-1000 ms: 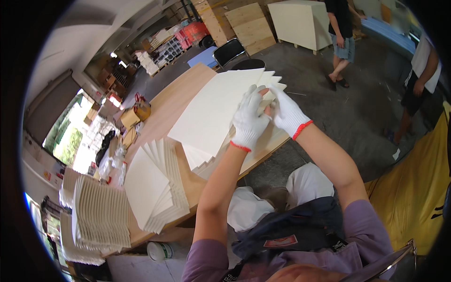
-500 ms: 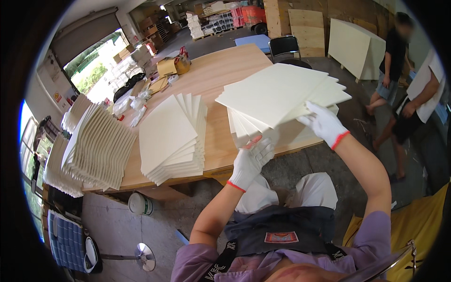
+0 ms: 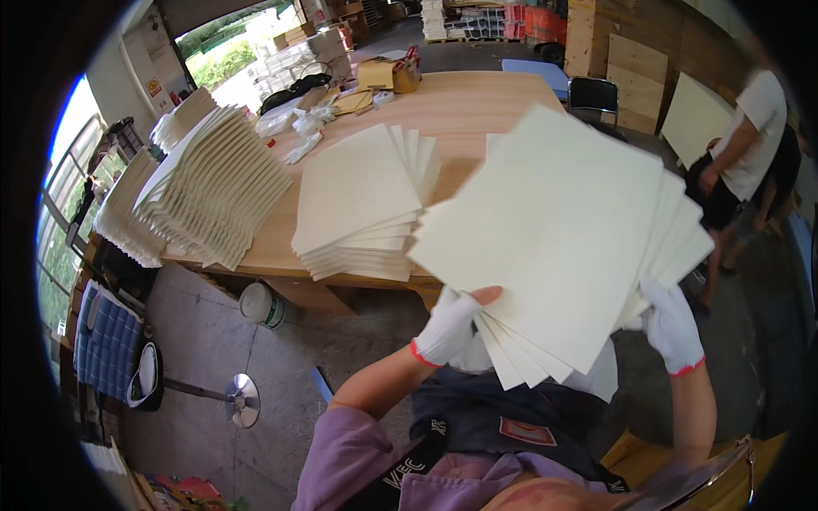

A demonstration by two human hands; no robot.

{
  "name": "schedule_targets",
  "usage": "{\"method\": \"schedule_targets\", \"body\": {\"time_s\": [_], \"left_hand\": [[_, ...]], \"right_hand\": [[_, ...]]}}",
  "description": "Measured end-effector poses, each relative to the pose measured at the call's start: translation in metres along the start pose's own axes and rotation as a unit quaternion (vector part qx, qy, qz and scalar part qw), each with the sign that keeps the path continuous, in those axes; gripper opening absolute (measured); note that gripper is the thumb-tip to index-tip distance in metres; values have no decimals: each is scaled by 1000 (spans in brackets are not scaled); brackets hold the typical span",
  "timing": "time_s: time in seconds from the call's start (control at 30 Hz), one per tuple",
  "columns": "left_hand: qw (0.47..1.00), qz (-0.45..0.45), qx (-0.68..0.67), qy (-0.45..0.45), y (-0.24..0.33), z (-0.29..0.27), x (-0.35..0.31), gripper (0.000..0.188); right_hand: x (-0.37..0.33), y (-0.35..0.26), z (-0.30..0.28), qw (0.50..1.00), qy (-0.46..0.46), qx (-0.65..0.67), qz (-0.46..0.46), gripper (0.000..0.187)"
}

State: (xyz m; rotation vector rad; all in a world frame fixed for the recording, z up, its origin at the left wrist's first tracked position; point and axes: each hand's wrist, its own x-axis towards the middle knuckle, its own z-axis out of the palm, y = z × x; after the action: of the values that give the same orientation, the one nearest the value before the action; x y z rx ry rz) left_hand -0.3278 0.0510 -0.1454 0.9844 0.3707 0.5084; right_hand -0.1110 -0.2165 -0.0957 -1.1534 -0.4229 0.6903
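Observation:
Both my hands, in white knit gloves with red cuffs, hold up a fanned stack of white foam sheets (image 3: 554,230) in front of me. My left hand (image 3: 452,325) grips the stack's lower left edge, with its bare thumb on top. At the lower right edge, my right hand (image 3: 666,328) is closed round the sheets, its fingers partly hidden beneath them. Just left of the held stack, another fanned pile of white sheets (image 3: 358,192) lies on the wooden table (image 3: 460,98).
Farther left on the table stand tall wavy stacks of white sheets (image 3: 213,183). Behind are loose gloves (image 3: 305,136) and a yellow box (image 3: 376,74). A black chair (image 3: 593,96) stands beyond the table, a bucket (image 3: 261,304) below its front edge. People (image 3: 750,136) stand at right.
The sheet stack has come off the table toward me and is now held up, tilted. My left hand has closed on its edge. The view has shifted to the right.

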Motion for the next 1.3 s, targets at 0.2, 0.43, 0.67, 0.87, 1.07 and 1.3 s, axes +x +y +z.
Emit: {"method": "schedule_targets", "body": {"time_s": [0.2, 0.43, 0.67, 0.87, 1.07, 1.3], "left_hand": [[960, 243, -54, 127, 92, -61, -2, 43], [930, 276, -113, 217, 154, -139, 52, 48], [905, 88, -141, 390, 104, -202, 95, 41], [931, 111, -163, 306, 110, -225, 100, 39], [772, 4, -633, -46, 66, -287, 16, 36], [974, 146, 171, -9, -6, -74, -30, 39]], "right_hand": [[78, -10, 164, 991, -135, -27, -7, 37], [165, 76, 304, 965, -257, -26, 43, 59], [234, 184, 305, 959, -230, -38, 159, 68], [212, 170, 322, 972, -147, 60, 174, 58], [157, 174, 221, 927, -344, 33, 144, 37], [77, 73, 30, 873, -270, -366, 174, 29]]}}
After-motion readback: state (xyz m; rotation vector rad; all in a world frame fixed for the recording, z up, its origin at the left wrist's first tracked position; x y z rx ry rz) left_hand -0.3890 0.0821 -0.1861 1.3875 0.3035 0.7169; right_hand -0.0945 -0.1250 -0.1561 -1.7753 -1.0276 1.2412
